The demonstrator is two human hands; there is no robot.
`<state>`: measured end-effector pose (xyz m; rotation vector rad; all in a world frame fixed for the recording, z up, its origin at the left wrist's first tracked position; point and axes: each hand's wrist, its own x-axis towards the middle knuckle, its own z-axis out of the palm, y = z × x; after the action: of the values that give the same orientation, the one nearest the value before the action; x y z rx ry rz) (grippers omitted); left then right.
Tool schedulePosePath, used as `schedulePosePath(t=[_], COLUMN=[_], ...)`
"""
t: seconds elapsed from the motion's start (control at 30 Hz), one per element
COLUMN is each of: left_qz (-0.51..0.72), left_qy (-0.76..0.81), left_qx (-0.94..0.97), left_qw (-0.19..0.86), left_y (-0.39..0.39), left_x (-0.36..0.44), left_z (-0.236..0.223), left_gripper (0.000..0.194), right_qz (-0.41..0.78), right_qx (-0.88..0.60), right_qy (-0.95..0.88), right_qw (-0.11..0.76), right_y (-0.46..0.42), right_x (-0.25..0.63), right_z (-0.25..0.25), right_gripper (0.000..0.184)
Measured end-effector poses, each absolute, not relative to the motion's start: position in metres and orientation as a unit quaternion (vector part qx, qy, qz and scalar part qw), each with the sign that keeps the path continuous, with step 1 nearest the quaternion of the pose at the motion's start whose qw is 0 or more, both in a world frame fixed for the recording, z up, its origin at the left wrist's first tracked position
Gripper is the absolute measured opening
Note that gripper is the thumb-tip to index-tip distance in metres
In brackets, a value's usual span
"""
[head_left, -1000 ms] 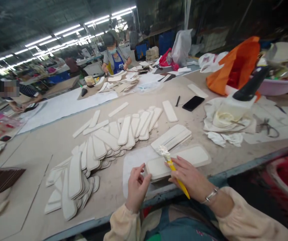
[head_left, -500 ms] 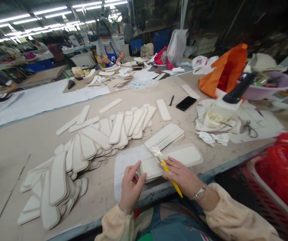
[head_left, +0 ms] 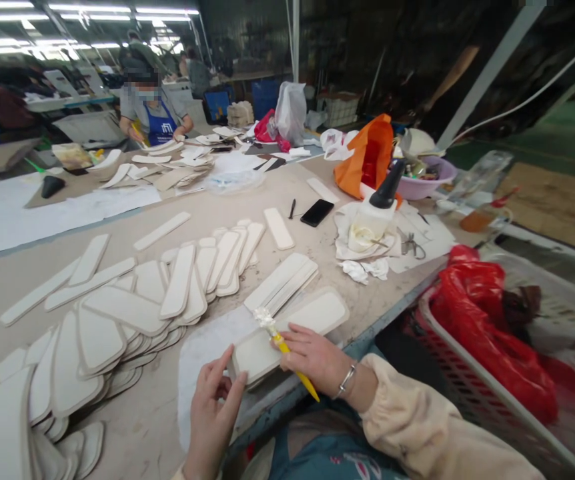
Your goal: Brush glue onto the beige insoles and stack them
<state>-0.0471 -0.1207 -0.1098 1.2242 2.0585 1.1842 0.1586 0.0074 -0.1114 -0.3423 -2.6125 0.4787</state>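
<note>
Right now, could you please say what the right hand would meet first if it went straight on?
Besides the yellow-handled brush it holds, the right hand would probably meet the fanned stack of pale strips first, though it might pass above.

Your left hand [head_left: 212, 407], low and left of centre, has thumb and forefinger parted. Your right hand [head_left: 315, 357], lower centre, curls palm down.

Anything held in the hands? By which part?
Right hand holds a yellow brush by its handle. Left hand touches an end of white strips; grip unclear.
</note>
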Motion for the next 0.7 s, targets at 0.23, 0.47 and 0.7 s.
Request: schedulePosePath(t=[0.23,0.47,0.7], left_qz=[0.400,0.385,0.366], left_qy=[0.763,0.784,0.793], left_qx=[0.456,0.422,0.414], left_qw=[0.224,0.245,0.257], left_y=[-0.115,-0.112,-0.113], left_x=[-0.050,-0.049,-0.046], left_z=[-0.103,-0.098,-0.093], left_gripper=[0.065,0.064,0.063], right_qz=[0.141,0.144,0.128], right_qx=[-0.133,-0.195,-0.331], right_qy=[-0.956,-0.940,-0.886], right_qw=[0.220,0.240,0.297], right_y=[0.004,0.017,0.039], right_x=[0.154,0.179,0.235], right_z=[-0.108,-0.110,-0.115], right_gripper=[0.023,0.022,0.012])
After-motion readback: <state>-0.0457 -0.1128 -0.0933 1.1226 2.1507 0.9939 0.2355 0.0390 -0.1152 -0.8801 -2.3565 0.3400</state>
